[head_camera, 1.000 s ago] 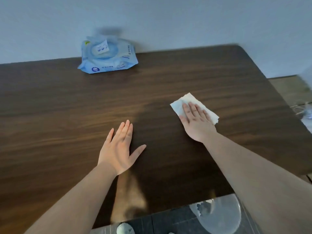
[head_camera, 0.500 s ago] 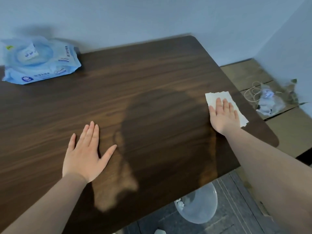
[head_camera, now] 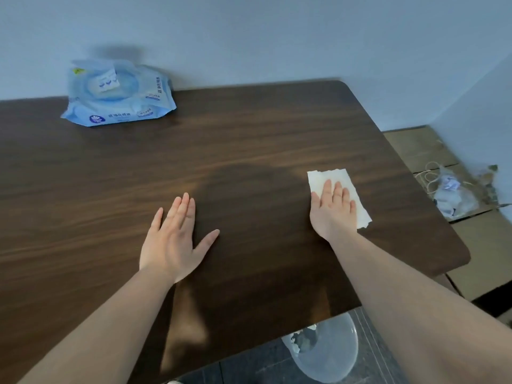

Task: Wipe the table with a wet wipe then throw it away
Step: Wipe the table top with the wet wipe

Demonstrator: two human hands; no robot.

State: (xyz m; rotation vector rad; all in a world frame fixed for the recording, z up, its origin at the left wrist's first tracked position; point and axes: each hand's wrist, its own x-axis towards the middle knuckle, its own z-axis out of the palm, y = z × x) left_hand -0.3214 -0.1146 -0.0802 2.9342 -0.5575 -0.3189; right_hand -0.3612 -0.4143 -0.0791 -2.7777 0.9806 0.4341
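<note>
A white wet wipe (head_camera: 324, 177) lies flat on the dark wooden table (head_camera: 249, 139), toward its right side. My right hand (head_camera: 332, 212) presses flat on the wipe with fingers together, covering its lower half. Flat on the bare wood near the middle rests my left hand (head_camera: 173, 239), fingers extended and thumb spread, holding nothing. A clear plastic bin (head_camera: 327, 353) with crumpled white scraps inside stands on the floor below the table's front edge, partly hidden by my right forearm.
A blue pack of wet wipes (head_camera: 116, 98) lies at the back left by the wall. Right of the table are cardboard boxes (head_camera: 421, 151) with a plastic bag and cord (head_camera: 451, 195) on them. The table's right edge is close to the wipe.
My right hand slid the wipe from the table's middle out to the right edge, then back a little to the left. My left hand stayed flat in place.
</note>
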